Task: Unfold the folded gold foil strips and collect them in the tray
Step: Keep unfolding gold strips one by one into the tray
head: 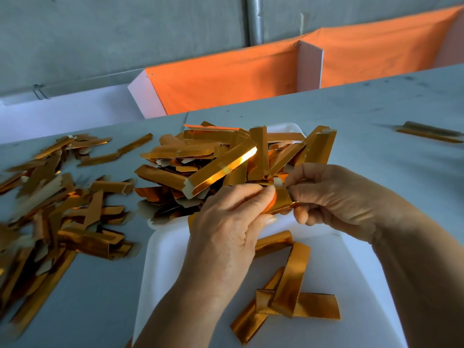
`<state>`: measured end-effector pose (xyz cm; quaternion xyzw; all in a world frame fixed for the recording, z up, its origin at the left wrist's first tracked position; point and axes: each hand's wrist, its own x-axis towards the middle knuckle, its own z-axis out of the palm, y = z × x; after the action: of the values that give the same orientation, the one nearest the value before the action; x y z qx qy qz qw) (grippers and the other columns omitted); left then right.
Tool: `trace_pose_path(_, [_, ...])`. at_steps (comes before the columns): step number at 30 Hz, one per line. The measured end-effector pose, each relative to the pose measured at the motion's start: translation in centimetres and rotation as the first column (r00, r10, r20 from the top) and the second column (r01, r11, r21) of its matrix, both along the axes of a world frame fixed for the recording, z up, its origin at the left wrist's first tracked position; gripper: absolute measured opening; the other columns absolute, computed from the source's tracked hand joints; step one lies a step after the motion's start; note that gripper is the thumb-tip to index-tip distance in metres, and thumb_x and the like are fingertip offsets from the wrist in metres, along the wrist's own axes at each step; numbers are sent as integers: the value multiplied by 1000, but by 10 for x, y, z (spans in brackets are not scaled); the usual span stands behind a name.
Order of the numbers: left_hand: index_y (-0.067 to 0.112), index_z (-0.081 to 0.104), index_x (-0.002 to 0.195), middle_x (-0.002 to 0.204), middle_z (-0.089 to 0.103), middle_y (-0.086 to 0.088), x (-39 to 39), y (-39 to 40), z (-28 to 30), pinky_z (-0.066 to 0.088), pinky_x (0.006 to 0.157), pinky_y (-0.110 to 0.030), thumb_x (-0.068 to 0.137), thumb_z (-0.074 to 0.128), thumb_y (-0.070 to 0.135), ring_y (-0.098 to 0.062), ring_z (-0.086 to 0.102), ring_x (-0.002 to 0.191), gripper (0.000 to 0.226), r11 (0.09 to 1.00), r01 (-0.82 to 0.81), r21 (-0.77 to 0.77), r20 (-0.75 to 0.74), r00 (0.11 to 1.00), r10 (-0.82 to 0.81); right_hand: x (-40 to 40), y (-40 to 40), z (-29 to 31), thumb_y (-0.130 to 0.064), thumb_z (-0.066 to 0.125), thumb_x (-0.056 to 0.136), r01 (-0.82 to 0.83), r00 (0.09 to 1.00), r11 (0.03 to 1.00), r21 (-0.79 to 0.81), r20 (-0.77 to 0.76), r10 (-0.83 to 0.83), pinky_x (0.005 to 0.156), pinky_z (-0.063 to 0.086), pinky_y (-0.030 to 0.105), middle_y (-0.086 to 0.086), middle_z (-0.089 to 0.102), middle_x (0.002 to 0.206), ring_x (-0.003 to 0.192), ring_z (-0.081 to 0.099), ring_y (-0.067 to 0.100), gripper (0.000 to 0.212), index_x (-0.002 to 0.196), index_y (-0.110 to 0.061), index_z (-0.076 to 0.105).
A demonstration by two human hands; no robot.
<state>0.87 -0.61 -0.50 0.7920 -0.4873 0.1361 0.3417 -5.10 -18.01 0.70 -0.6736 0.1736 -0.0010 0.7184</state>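
Both my hands hold one gold foil strip above the near white tray. My left hand pinches its left end between thumb and fingers. My right hand pinches its right end, fingers curled. A few gold strips lie in the near tray below my hands. A heap of folded gold strips fills a second white tray just beyond my hands. The middle of the held strip is partly hidden by my fingers.
Many loose gold strips spread over the grey table on the left. One single strip lies far right. An orange cloth partition stands behind the table's far edge, with a grey wall beyond.
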Motion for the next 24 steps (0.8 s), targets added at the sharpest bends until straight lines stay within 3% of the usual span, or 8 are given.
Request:
trace_pose_path(3, [1,69,110,104,70,-10,-1,-1,1,60,68,-30,80,66,9,-21,67,94,31,1000,-7,-9,86,996,8,-1,0,0,-4,61,87,-12,1000,998,67,18,11,43,49,17,11,68,62,48,64,11,3,90,-4,61])
trace_pose_path(6, [4,68,111,105,70,-7,0,0,1,57,74,-21,82,63,11,-15,66,96,31,998,18,-52,101,995,-12,-5,-2,2,-10,63,72,-69,997,976,206,55,58,47,53,18,17,72,71,58,70,16,23,93,-2,63])
trace_pose_path(11, [13,66,115,113,63,5,5,3,-2,48,81,-7,82,65,10,-2,58,105,33,980,50,-192,-178,980,-84,-9,-6,3,-18,59,74,-130,990,948,289,95,107,52,56,23,26,71,90,72,73,24,38,106,3,64])
trace_pose_path(19, [13,67,113,112,66,6,10,4,-5,49,82,-9,80,66,12,-1,58,107,33,980,51,-190,-200,976,-90,-5,-5,1,-20,60,76,-95,994,972,217,67,82,44,51,20,22,72,89,60,69,18,28,98,-3,63])
trace_pose_path(24, [14,67,114,114,64,8,12,6,-4,49,83,-9,81,66,15,-1,57,109,34,982,74,-172,-224,968,-112,-6,-5,0,-22,60,78,-89,994,976,201,73,76,43,49,19,10,67,69,55,64,14,23,90,-4,66])
